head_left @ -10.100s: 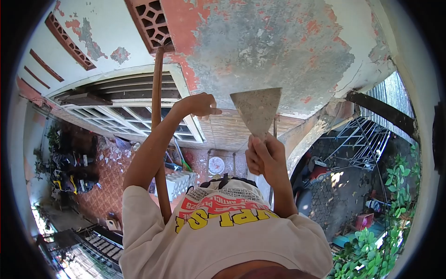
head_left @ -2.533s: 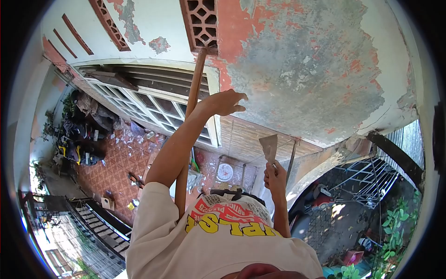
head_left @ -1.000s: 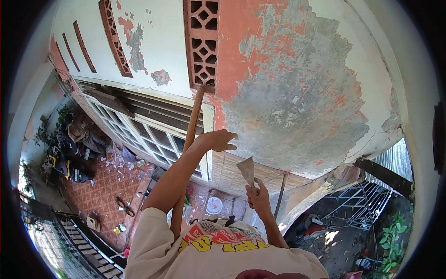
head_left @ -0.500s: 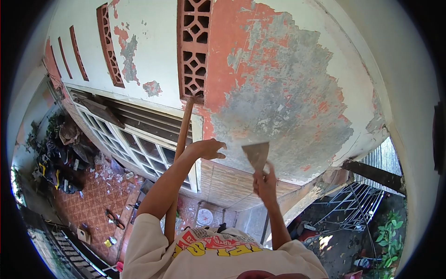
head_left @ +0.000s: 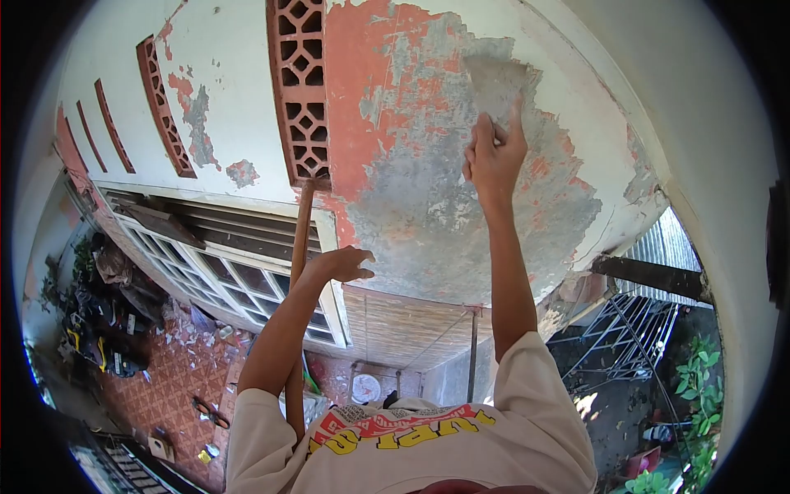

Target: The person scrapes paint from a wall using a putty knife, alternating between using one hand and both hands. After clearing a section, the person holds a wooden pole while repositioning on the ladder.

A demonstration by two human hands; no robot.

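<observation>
My right hand [head_left: 496,160] is raised high and closed around a scraper [head_left: 496,82]. Its wide, flat blade overlaps the upper part of a grey stripped patch [head_left: 436,198] on the wall, and the handle is mostly hidden in my fingers. Lower and to the left, my left hand [head_left: 350,263] holds nothing, its fingers loosely bent and apart, near the patch's lower left edge. The left forearm crosses a wooden pole [head_left: 301,235] that leans up beneath a red vent block [head_left: 300,99]. Red and white flaking paint borders the grey patch.
A white-framed window [head_left: 247,276] lies left of the pole. Far below, paint chips litter a tiled floor [head_left: 164,387], with a white bucket [head_left: 366,387] further right. A dark beam [head_left: 650,277] juts out at right, above metal rods [head_left: 617,333] and plants [head_left: 698,370].
My right hand has carried the scraper up and slightly right, from the patch's lower part to its upper part. The view has shifted a little; the left hand keeps its loose pose.
</observation>
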